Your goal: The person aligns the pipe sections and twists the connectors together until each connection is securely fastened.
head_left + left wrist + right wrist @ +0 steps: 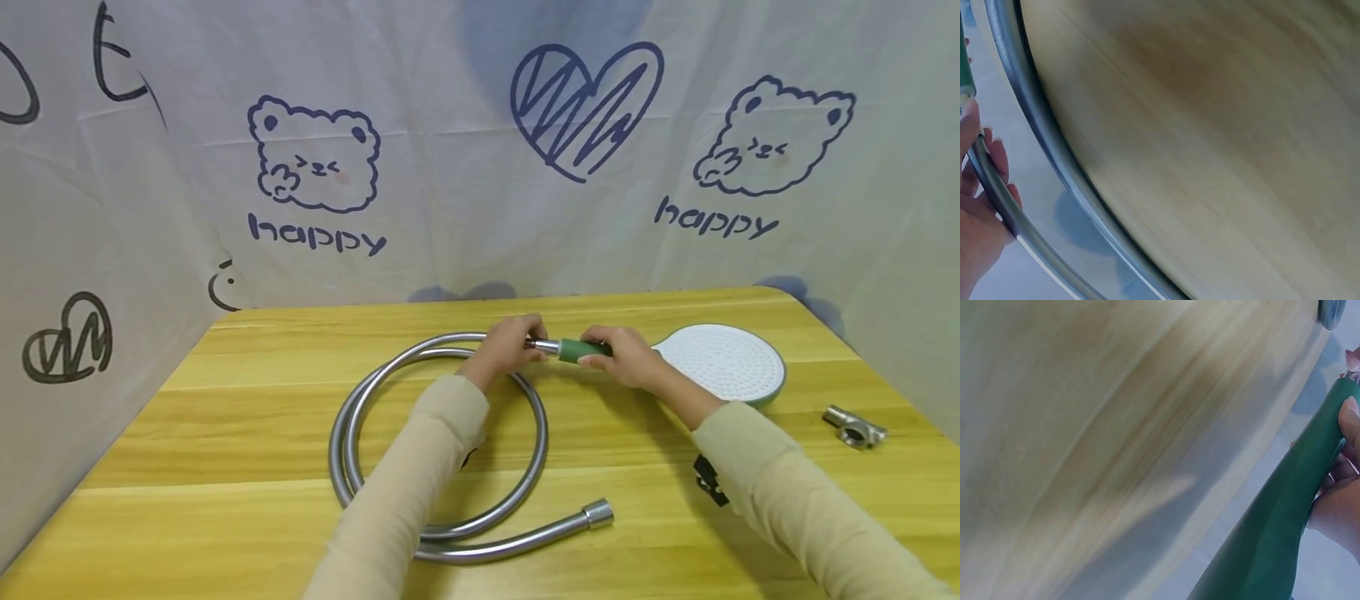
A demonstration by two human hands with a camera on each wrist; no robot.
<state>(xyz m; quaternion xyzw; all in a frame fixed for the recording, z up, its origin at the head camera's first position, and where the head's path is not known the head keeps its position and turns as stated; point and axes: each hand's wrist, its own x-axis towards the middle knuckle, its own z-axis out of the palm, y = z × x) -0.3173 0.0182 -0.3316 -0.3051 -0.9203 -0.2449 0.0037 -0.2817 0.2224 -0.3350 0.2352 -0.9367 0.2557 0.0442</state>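
Head view: hose (541, 429) partly behind left fingers (532, 323).

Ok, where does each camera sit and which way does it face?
Head: worn on the head, facing forward and down over the table; left hand, right hand and both sleeves show.
Left wrist: on that wrist, facing the hose and table; left hand at the left edge.
Right wrist: on that wrist, facing the green handle and table; right hand at the right edge.
Shared: both wrist views show handle, hose and parts of both hands.
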